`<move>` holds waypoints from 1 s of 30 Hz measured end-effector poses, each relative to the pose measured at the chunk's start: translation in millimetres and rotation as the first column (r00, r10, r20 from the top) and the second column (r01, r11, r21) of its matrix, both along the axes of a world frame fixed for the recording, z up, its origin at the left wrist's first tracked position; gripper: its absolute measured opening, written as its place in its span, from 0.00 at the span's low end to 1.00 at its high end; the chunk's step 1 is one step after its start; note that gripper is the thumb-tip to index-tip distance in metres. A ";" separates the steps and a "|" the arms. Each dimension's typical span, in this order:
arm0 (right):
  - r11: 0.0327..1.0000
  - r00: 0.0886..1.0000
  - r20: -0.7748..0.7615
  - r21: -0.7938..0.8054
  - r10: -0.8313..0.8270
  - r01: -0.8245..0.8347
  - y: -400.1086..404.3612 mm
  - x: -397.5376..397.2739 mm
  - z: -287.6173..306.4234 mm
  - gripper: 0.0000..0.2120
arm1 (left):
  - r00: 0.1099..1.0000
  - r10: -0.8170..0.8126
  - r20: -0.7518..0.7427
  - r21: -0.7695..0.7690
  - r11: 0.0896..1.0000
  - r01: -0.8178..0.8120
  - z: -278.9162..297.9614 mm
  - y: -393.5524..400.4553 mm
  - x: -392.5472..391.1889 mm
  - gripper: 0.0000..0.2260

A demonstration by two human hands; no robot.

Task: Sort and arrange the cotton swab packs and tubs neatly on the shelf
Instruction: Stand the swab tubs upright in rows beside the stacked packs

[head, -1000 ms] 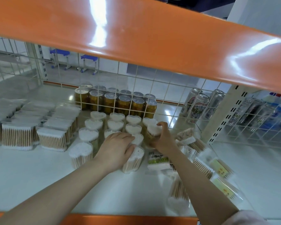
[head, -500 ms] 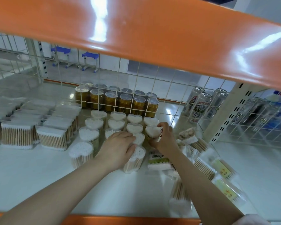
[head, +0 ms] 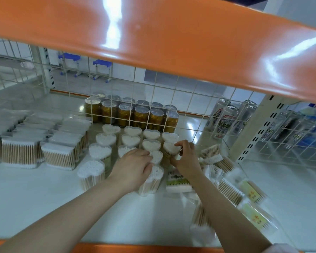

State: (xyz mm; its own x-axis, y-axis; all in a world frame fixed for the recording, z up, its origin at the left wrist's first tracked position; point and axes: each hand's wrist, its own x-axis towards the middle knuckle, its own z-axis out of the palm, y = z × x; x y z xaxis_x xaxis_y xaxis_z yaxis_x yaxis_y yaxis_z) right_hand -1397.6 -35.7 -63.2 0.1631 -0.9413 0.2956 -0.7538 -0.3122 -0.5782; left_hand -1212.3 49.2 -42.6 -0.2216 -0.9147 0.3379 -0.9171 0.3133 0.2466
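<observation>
An orange beam [head: 171, 42] is seen across the top, from nine o'clock to three o'clock. A white wire grid [head: 153, 92] is set behind it. Gold cans [head: 140, 115] are lined up in rows at twelve o'clock behind the grid. Silver cans [head: 224, 117] are stood at two o'clock. Blue stools [head: 84, 64] are seen at eleven o'clock, on the floor beyond.

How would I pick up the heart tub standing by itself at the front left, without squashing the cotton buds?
Grip the front-left heart tub by its clear side walls, low down, thumb on one side and fingers opposite. Come from the front or left: bare shelf lies there, while the left hand and other tubs crowd its right. It stands upright, so lift straight up.
</observation>
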 end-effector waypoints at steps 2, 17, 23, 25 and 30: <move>1.000 1.000 0.000 0.010 0.003 -0.003 -1.4 0.3 0.0 0.22 | 1.000 -0.012 -0.023 0.055 0.998 0.014 1.8 -0.4 0.3 0.22; 1.000 0.999 -0.050 -0.007 -0.010 0.009 -1.9 1.1 5.6 0.22 | 0.995 -0.037 -0.091 -0.023 0.999 0.036 0.6 -2.8 -1.9 0.39; 1.000 0.997 -0.071 -0.011 -0.013 0.013 -2.2 3.8 9.1 0.22 | 0.997 -0.016 -0.075 -0.009 1.000 0.015 -0.6 -1.7 -1.8 0.41; 1.000 0.997 -0.076 -0.010 -0.028 0.027 -1.6 4.6 10.4 0.22 | 0.996 -0.016 -0.087 -0.003 1.000 0.016 0.0 -1.3 -2.4 0.40; 0.999 0.996 -0.085 -0.008 -0.037 0.037 -0.5 6.5 12.1 0.22 | 0.996 -0.014 -0.085 0.016 1.000 0.016 2.0 -1.1 -3.0 0.40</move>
